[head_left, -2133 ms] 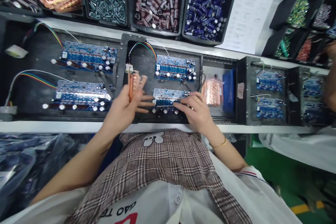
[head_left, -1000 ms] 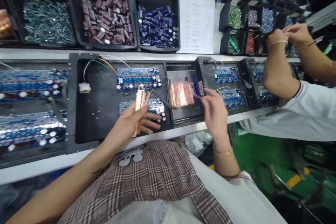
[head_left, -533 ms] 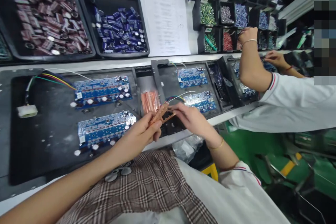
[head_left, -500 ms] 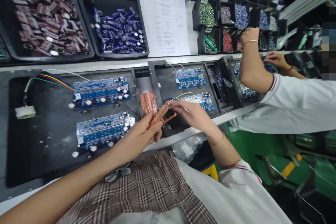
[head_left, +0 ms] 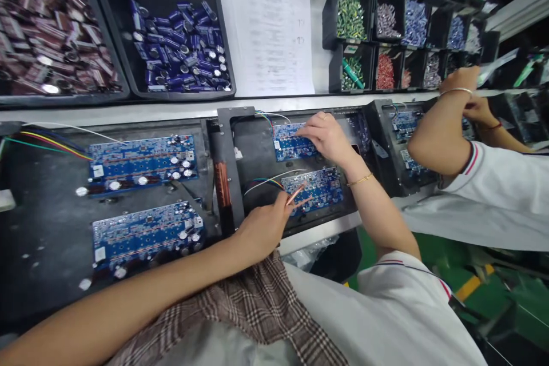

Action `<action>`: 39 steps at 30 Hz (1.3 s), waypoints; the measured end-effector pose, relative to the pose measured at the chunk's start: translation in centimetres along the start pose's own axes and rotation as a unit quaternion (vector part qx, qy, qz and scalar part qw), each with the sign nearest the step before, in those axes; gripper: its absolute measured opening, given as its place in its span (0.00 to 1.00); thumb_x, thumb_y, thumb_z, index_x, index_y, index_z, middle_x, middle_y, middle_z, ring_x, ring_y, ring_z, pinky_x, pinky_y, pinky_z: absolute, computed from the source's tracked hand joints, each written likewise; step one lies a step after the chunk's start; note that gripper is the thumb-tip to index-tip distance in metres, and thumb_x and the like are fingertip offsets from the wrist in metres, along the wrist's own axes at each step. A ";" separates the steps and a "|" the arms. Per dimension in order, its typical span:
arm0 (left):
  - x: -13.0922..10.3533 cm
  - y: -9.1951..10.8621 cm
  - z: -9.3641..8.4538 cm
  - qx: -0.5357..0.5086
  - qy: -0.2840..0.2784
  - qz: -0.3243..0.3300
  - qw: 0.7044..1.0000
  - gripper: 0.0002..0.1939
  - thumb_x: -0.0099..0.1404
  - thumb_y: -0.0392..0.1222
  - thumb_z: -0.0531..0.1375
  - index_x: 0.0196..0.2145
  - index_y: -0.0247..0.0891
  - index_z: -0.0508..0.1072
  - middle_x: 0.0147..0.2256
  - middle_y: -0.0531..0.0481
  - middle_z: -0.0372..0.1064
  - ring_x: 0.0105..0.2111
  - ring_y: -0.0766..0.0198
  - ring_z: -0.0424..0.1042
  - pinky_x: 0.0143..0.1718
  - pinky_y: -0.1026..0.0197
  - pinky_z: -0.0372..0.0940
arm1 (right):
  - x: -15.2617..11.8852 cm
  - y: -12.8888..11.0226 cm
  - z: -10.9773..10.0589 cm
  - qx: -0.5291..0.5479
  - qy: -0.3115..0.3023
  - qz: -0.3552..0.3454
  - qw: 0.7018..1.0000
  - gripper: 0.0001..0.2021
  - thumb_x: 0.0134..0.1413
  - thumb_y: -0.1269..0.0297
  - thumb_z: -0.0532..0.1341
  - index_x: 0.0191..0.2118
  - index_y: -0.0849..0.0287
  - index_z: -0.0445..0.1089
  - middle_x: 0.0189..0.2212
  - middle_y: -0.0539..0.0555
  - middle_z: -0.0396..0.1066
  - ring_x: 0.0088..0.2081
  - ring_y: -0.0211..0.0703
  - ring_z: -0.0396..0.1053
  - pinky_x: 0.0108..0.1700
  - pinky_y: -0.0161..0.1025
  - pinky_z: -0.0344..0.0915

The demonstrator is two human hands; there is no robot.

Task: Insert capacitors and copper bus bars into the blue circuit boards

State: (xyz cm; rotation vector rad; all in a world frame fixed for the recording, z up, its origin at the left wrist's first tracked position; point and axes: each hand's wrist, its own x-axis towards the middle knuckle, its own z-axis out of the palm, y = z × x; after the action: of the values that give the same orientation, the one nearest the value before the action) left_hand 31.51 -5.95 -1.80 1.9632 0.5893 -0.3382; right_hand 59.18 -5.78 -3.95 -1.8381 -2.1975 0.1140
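Copper strips [head_left: 297,194]: at least two in the left hand [head_left: 263,231], pinched in the fingers, ends sticking out at angles over the lower board [head_left: 323,186] in the right-side tray [head_left: 257,160]. Can't tell if they touch the board.

Right hand [head_left: 328,134]: fingers bent down at the upper board [head_left: 289,146], same tray, fingertips along its upper part. Can't tell if anything's between them; fingers hide it.

Both boards lie flat, one above the other in view, thin coloured wires [head_left: 269,182] running off their left ends.

Gap left of that tray: bundle of copper pieces [head_left: 222,183], partly hidden by the tray frame.

Next tray left: two more blue boards, upper one [head_left: 141,154] and lower one [head_left: 141,229], both with round-topped cylinders along the front edge.

Back of counter [head_left: 171,107]: bin of brown cylinders [head_left: 51,40], bin of blue cylinders [head_left: 184,51], printed sheets [head_left: 270,34], then small parts bins, one with red parts [head_left: 385,71].

Far right: co-worker's hand [head_left: 461,79], bracelet on that wrist.
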 end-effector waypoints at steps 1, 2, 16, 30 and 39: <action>-0.4 -0.4 -0.2 -0.011 0.006 -0.010 1.000 0.13 0.74 0.45 0.41 0.46 0.38 0.59 0.33 0.41 0.73 0.31 0.52 0.75 0.28 0.60 0.58 | 0.3 -0.2 0.3 0.009 -0.003 -0.005 1.000 0.14 0.68 0.65 0.51 0.46 0.48 0.74 0.36 0.52 0.71 0.42 0.46 0.61 0.47 0.46 0.56; -0.8 -0.7 -0.4 -0.032 0.013 -0.019 0.999 0.13 0.74 0.45 0.41 0.46 0.38 0.59 0.32 0.44 0.72 0.29 0.55 0.74 0.27 0.60 0.59 | 0.6 -0.3 0.6 0.018 -0.006 -0.009 1.000 0.14 0.68 0.65 0.51 0.46 0.49 0.74 0.36 0.52 0.71 0.43 0.46 0.62 0.48 0.46 0.56; -1.7 0.7 -3.7 -0.618 -0.004 -0.079 0.782 0.11 0.69 0.50 0.54 0.38 0.41 0.57 0.19 0.61 0.53 0.11 0.77 0.45 0.10 0.76 0.42 | -1.7 -11.0 -5.2 0.073 0.029 -0.145 0.986 0.13 0.65 0.70 0.55 0.52 0.53 0.69 0.50 0.53 0.71 0.52 0.44 0.65 0.55 0.47 0.62; -1.2 -1.4 -4.4 -0.392 0.201 -0.025 0.897 0.10 0.73 0.49 0.50 0.44 0.41 0.62 0.20 0.61 0.53 0.16 0.75 0.50 0.14 0.76 0.48 | -1.7 -1.1 -0.7 0.035 0.022 -0.027 0.999 0.14 0.66 0.68 0.53 0.44 0.46 0.75 0.33 0.49 0.71 0.39 0.42 0.63 0.49 0.46 0.56; -0.9 -1.5 -3.8 -0.417 0.192 -0.057 0.886 0.09 0.71 0.47 0.50 0.40 0.42 0.53 0.23 0.60 0.61 0.15 0.75 0.49 0.13 0.74 0.46 | -1.7 -1.0 0.3 0.113 0.021 0.016 0.993 0.11 0.66 0.63 0.56 0.42 0.46 0.76 0.33 0.48 0.72 0.39 0.40 0.65 0.51 0.45 0.54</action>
State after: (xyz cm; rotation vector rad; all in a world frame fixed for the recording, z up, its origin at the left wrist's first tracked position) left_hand 29.86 -2.26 -0.77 1.1503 0.9221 0.2311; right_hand 58.42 -7.61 -4.24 -1.7342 -2.0332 0.3144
